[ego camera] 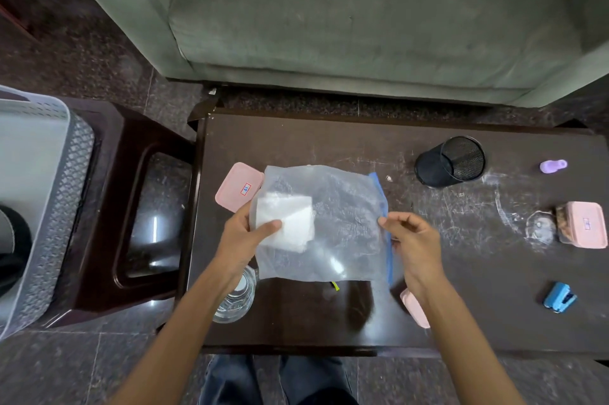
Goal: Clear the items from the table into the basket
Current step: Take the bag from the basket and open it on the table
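Note:
Both my hands hold a clear zip bag [342, 226] with a blue seal strip above the dark table [329, 141]. My left hand [245, 235] grips its left side, thumb over the folded white tissue [290, 223] inside. My right hand [413, 241] pinches the blue strip on the right edge. The grey lattice basket [56, 207] stands on a brown stool at the far left, with something dark inside.
On the table: a pink lid [235, 187], a glass [235, 297] under my left forearm, another pink lid [415, 307], a black mesh cup [449, 162] lying on its side, a purple item [553, 165], a pink-lidded container [581, 228], a blue sharpener [558, 297]. A green sofa [362, 25] lies beyond.

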A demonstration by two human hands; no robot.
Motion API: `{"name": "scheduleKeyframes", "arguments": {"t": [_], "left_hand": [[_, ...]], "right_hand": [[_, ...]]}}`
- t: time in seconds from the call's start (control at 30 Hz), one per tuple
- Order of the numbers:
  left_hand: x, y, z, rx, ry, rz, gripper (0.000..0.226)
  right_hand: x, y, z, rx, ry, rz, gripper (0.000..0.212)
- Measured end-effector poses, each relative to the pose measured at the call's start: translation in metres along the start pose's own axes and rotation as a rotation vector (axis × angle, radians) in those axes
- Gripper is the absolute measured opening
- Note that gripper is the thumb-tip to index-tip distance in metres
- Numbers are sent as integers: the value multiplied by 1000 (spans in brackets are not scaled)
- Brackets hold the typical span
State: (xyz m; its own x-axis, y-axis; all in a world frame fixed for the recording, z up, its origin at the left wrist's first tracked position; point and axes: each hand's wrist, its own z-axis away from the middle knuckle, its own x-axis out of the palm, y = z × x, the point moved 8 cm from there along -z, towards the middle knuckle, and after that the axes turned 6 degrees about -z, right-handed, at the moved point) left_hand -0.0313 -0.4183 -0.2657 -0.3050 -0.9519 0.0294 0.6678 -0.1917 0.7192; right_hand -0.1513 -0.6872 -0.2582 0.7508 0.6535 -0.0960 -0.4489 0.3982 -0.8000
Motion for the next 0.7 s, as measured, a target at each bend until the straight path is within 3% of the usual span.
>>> {"name": "scheduleKeyframes", "arguments": {"t": [0.17, 0.33, 0.43, 0.5, 0.6, 0.7], "left_hand": [[5, 0, -4, 23, -10, -8, 35], [12, 1, -4, 66, 117, -271, 73], [21, 14, 14, 231, 268, -577, 65], [42, 20, 29, 314, 196, -544, 43], [82, 18, 49, 279, -15, -448, 21], [98, 20, 58, 285, -38, -493, 49]], "right_hand": [[9, -37, 14, -236, -10, 117, 27], [23, -52, 36, -114, -243, -5, 24], [37, -53, 49, -75, -321, 90, 23], [46, -52, 57, -48, -345, 157, 22], [60, -55, 68, -47, -405, 230, 15], [72, -62, 83, -42, -482, 294, 18]]}}
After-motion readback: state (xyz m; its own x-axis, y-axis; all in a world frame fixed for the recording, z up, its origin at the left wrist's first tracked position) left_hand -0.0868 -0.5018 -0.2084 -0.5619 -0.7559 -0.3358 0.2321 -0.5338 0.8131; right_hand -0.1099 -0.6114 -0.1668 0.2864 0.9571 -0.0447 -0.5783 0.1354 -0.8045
